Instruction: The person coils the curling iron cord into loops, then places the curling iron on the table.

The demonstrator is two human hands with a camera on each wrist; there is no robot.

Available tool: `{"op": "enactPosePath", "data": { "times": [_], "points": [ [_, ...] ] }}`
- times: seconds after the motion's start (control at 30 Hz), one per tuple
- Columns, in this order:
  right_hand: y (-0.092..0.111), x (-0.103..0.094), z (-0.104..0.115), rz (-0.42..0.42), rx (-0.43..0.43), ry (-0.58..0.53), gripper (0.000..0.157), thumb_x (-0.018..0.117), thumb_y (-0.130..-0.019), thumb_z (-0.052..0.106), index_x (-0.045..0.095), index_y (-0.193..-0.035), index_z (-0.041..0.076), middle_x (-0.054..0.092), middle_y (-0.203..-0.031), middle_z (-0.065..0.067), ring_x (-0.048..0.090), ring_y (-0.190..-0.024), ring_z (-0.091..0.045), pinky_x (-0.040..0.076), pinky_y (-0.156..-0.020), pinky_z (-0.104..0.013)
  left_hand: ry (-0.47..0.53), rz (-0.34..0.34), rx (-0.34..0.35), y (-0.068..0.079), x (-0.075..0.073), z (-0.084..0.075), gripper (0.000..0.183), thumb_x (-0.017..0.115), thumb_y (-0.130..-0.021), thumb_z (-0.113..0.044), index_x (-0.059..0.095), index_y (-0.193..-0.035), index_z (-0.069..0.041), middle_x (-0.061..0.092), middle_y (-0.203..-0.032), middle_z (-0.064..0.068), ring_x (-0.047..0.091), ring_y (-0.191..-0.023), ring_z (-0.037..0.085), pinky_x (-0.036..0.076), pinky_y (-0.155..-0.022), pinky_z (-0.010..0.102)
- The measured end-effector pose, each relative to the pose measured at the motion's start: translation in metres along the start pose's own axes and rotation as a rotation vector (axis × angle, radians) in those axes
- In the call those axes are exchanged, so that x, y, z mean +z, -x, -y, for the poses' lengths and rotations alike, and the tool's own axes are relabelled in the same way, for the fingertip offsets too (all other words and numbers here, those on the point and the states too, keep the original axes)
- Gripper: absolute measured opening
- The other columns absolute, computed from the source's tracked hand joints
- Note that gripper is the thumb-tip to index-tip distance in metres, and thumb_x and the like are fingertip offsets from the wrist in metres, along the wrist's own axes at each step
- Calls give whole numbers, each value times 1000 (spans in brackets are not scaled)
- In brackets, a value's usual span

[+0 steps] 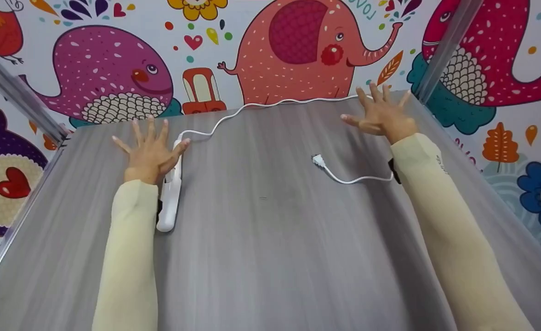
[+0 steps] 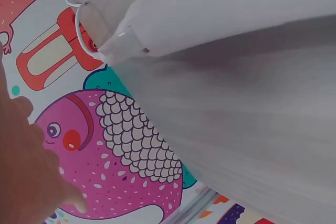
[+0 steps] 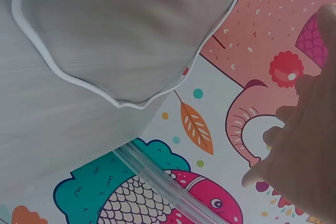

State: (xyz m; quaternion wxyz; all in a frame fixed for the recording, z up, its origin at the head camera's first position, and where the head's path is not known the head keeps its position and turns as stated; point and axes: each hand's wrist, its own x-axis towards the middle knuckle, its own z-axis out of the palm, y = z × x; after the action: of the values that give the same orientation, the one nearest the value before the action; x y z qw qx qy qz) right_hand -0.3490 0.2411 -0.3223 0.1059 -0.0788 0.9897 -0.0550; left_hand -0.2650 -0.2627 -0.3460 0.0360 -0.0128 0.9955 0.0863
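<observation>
A long, slim white appliance (image 1: 170, 197), which looks like a hair straightener, lies lengthwise on the grey table at the left. Just beside it, my left hand (image 1: 148, 156) is spread wide, its thumb over the appliance's cord end; whether they touch, I cannot tell. From that end a white cord (image 1: 226, 117) runs along the table's back edge to my right hand (image 1: 383, 115), passing behind it. The right hand has its fingers spread and grips nothing. Nearer the middle lies the plug (image 1: 317, 160). In the left wrist view the appliance's body (image 2: 226, 11) fills the top.
The wood-grain table (image 1: 270, 257) ends at a wall panel with printed animals (image 1: 293, 55). Metal posts rise at both back corners, the left post (image 1: 22, 87) and the right post (image 1: 449, 50). A metal strip (image 1: 17, 230) borders the left side.
</observation>
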Motion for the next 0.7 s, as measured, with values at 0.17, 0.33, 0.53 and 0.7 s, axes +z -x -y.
{"op": "enactPosePath", "data": {
  "times": [0.17,0.33,0.53,0.7],
  "points": [
    [0,8,-2,8,-9,-28,104,32,-86,84,-6,-161,22,-13,-166,-22,-18,-150,-49,-22,-102,-78,-16,-2,-13,3,4,10,98,22,-93,-78,6,-160,-10,-13,-164,28,-20,-146,57,-19,-97,83],
    [3,17,0,29,-32,-27,104,33,-86,83,-4,-161,22,-10,-167,-22,-14,-152,-48,-21,-103,-78,-8,24,-22,6,12,18,99,23,-93,-78,7,-160,-6,-11,-163,31,-20,-145,60,-18,-97,84],
    [3,28,5,72,-46,-29,103,34,-86,84,5,-162,21,-4,-168,-21,-7,-153,-47,-13,-108,-77,24,96,-37,11,20,23,103,20,-92,-80,6,-159,-3,-7,-161,36,-20,-143,62,-20,-97,82],
    [5,45,11,119,-57,-46,98,36,-88,81,18,-161,18,10,-167,-22,6,-153,-46,1,-115,-73,37,155,-62,15,29,21,109,18,-90,-83,6,-158,2,15,-156,42,5,-143,65,-17,-100,83]
  ]
}}
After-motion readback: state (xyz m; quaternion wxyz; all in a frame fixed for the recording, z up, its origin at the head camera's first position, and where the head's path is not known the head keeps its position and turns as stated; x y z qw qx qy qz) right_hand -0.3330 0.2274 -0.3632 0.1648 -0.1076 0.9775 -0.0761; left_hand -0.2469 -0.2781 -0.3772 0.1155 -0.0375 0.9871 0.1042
